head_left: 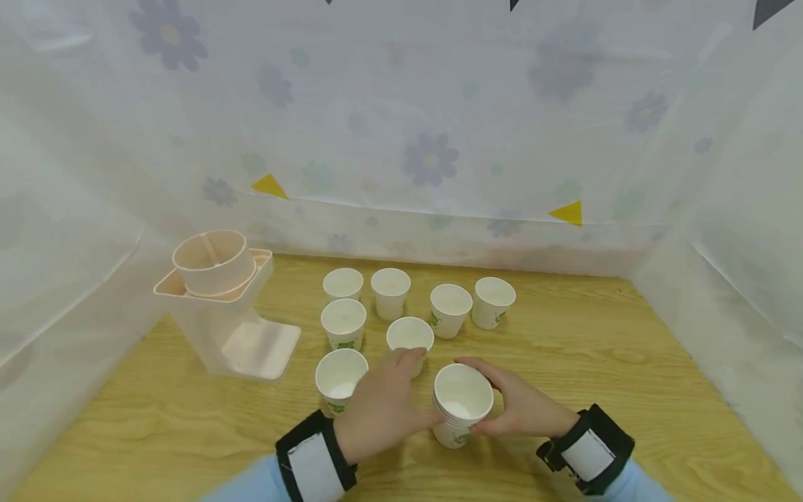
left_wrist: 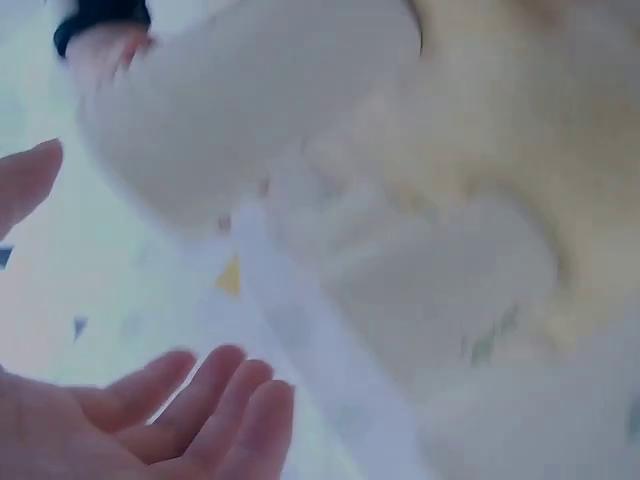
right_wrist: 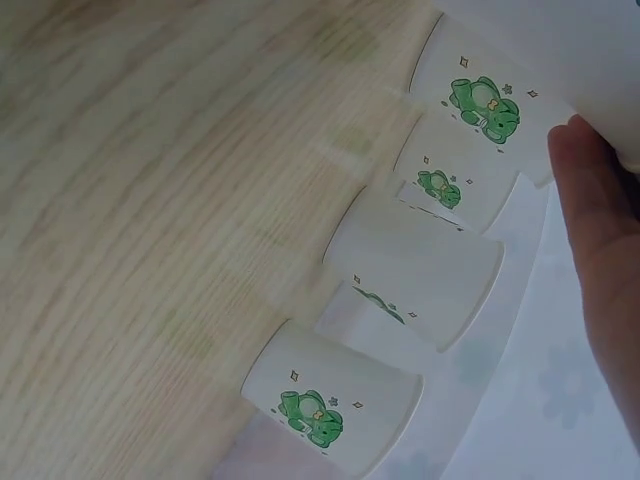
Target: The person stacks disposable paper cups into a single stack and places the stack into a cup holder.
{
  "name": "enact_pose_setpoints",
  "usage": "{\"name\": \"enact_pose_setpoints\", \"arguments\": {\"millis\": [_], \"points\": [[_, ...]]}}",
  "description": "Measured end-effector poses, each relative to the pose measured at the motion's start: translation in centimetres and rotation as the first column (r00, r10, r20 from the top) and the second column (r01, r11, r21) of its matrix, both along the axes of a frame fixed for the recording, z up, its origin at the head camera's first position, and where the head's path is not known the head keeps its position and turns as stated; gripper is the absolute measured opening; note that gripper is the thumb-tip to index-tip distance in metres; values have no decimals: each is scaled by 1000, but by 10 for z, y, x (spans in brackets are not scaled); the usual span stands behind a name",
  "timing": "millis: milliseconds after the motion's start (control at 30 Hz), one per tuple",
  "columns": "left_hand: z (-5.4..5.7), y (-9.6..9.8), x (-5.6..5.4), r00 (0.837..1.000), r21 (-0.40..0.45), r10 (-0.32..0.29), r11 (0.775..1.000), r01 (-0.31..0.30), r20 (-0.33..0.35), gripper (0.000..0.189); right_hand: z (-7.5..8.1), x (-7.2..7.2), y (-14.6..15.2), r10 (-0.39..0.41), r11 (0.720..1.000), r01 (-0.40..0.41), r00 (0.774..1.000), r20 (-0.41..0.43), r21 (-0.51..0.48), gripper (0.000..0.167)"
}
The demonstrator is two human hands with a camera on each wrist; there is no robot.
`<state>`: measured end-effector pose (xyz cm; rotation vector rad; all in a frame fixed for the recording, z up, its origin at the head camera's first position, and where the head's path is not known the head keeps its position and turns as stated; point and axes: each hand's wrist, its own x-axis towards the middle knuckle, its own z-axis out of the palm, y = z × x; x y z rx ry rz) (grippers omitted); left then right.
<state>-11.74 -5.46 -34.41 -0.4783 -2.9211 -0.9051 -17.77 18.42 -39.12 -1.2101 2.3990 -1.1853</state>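
In the head view, my right hand [head_left: 523,404] holds a short stack of nested white paper cups [head_left: 463,401] near the front of the table, its thumb and fingers around the side. My left hand [head_left: 384,411] hovers left of the stack, the thumb close to it. The left wrist view, blurred, has the left hand [left_wrist: 190,425] with fingers spread apart and nothing between them. Just beyond those fingers is a single paper cup [head_left: 410,335], partly hidden; another cup [head_left: 341,376] stands left of the hand. In the right wrist view, cups [right_wrist: 335,405] carry a green bear print.
Farther back stand more upright paper cups, including one at the back left [head_left: 343,282] and one at the back right [head_left: 494,303]. A pale pink stand with a round top holder [head_left: 213,261] is at the left. Flower-patterned sheeting [head_left: 433,160] encloses the wooden table [head_left: 596,348].
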Motion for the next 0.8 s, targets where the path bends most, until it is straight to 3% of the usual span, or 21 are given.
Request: {"name": "enact_pose_setpoints", "arguments": {"millis": [100, 200, 367, 467, 633, 800], "points": [[11, -20, -3, 993, -88, 64, 993, -72, -97, 73, 0, -2, 0, -14, 1000, 14, 1000, 5, 14, 83], [18, -40, -8, 986, -147, 115, 980, -133, -121, 69, 0, -4, -1, -25, 999, 24, 1000, 15, 25, 84], [17, -65, -13, 979, -244, 199, 948, -202, -39, 70, 1, -5, -4, -41, 999, 41, 999, -1, 32, 85], [12, -72, -14, 978, -292, 210, 935, -201, 1, 74, 1, -5, -5, -51, 998, 52, 999, -6, 22, 85], [5, -74, -14, 981, -287, 194, 941, -178, 28, 74, 1, -6, -4, -71, 997, 71, 997, 24, 9, 86], [6, -72, -14, 983, -280, 181, 945, -167, 25, 66, 1, -6, -4, -72, 997, 73, 996, 54, -11, 84]]}}
